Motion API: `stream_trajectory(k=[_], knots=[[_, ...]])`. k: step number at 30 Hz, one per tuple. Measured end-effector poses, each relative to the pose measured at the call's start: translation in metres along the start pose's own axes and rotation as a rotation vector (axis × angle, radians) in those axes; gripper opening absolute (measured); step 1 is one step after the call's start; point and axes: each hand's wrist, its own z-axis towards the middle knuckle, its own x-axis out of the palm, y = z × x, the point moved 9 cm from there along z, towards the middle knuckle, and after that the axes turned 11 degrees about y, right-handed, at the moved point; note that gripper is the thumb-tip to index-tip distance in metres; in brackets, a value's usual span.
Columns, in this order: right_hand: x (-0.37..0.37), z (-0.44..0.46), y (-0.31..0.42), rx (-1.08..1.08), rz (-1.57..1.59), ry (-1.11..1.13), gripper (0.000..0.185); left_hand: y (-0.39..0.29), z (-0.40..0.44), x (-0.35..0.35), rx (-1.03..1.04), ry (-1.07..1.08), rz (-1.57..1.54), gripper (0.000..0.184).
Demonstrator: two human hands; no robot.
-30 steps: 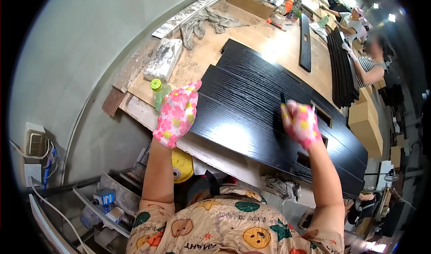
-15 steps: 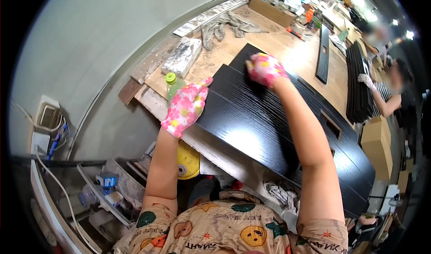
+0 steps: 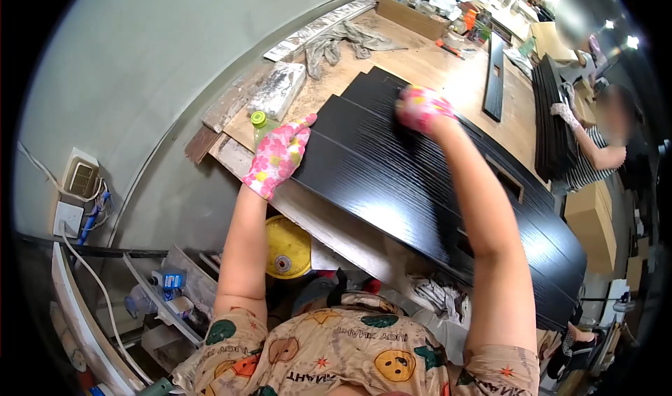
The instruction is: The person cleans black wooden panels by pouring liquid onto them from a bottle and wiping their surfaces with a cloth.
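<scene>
A large black wood-grain panel point(image 3: 350, 165) lies across the bench, its left edge beside my left hand point(image 3: 278, 154). That hand wears a pink floral glove, and its fingers are stretched out at the panel's corner. My right hand point(image 3: 425, 109), in a matching glove, is curled on the upper part of the black surface. Motion blurs it slightly, and whatever may be inside its fingers is hidden. Under the large panel, a second black board point(image 3: 374, 81) shows at the far edge. A green-capped bottle point(image 3: 259, 120) stands just behind my left hand.
On the wooden bench point(image 3: 413, 60) lie a grey rag point(image 3: 343, 45), a whitish block point(image 3: 278, 90) and a narrow black board point(image 3: 494, 78). A cardboard box point(image 3: 413, 17) holds clutter at the back. At right, a co-worker point(image 3: 595, 147) in white gloves touches stacked black boards point(image 3: 549, 119).
My right hand has moved slightly right and toward me over the panel. My left hand stays at the panel's edge. The view has shifted a little, and the co-worker's arms have moved.
</scene>
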Motion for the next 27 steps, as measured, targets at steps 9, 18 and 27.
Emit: stream_trajectory(k=[9,18,27], knots=[[0.105,-0.365,-0.167,-0.180,0.739,-0.249,0.030,-0.065,-0.042,-0.016,0.243,-0.357,0.685,0.035],[0.468,-0.504,-0.287,1.204,1.284,-0.442,0.028,-0.129,-0.065,0.109,0.682,-0.014,0.708,0.057],[0.389,-0.411,-0.210,0.884,0.955,-0.504,0.037,-0.124,-0.074,0.071,0.755,-0.140,0.580,0.045]])
